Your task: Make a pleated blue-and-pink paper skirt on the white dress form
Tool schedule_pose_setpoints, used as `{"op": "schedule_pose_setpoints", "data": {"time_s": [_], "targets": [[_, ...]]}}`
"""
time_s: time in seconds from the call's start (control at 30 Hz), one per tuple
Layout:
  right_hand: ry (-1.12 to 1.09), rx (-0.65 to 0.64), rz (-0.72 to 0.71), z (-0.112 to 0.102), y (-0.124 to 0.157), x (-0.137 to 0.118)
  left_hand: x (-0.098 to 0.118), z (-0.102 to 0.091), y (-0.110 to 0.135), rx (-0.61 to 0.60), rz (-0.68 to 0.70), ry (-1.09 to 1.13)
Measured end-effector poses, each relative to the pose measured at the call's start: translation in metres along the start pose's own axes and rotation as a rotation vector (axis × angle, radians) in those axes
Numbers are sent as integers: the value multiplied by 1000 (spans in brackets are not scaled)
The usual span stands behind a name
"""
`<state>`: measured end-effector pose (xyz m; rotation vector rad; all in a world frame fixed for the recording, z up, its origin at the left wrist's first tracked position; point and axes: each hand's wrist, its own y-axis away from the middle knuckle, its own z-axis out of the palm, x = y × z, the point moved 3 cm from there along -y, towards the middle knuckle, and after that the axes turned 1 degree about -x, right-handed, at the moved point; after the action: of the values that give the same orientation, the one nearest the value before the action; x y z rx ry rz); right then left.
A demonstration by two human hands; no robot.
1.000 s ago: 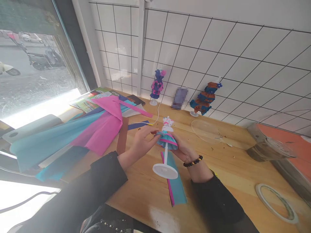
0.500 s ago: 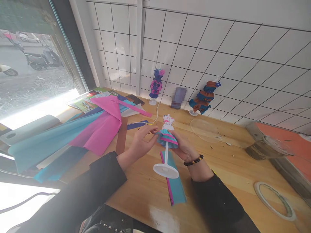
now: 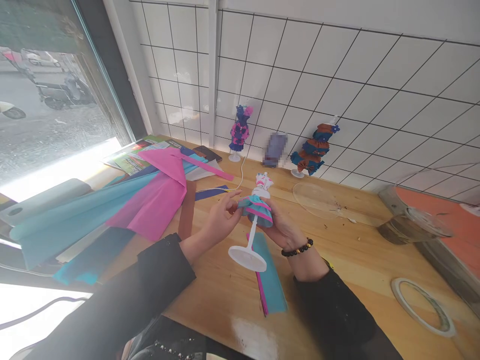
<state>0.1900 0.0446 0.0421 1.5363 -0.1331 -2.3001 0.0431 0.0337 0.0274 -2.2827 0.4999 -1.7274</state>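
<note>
A small white dress form (image 3: 252, 236) on a round base is held up above the table, its base tilted toward me. Its top is white and pink, and a ruffled blue skirt with pink bands (image 3: 258, 210) goes around its lower body. My right hand (image 3: 283, 227), with a beaded bracelet, is closed around the form and skirt from the right; its fingers are partly hidden behind. At the skirt's left side, my left hand (image 3: 221, 217) pinches a loose end of the blue ruffle between thumb and fingers. Below lies a blue strip with a pink edge (image 3: 273, 282).
Pink sheets (image 3: 165, 195) and blue sheets (image 3: 86, 215) pile up on the left by the window. Two dressed forms, one blue-pink (image 3: 240, 131) and one brown-blue (image 3: 315, 150), stand by the tiled wall. On the right are a jar-like container (image 3: 412, 227) and a tape ring (image 3: 423, 307).
The dress form's base has swung left and its top slightly right, so it leans more. My left fingers have drawn the blue ruffle end out to the left.
</note>
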Motion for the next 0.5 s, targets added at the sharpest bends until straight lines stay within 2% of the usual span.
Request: {"op": "schedule_pose_setpoints", "data": {"time_s": [0.33, 0.5], "targets": [[-57, -16, 28, -1, -1, 2, -4, 3, 3, -1, 58, -78], [-27, -43, 20, 0, -1, 2, 1, 4, 1, -15, 66, -31]]}}
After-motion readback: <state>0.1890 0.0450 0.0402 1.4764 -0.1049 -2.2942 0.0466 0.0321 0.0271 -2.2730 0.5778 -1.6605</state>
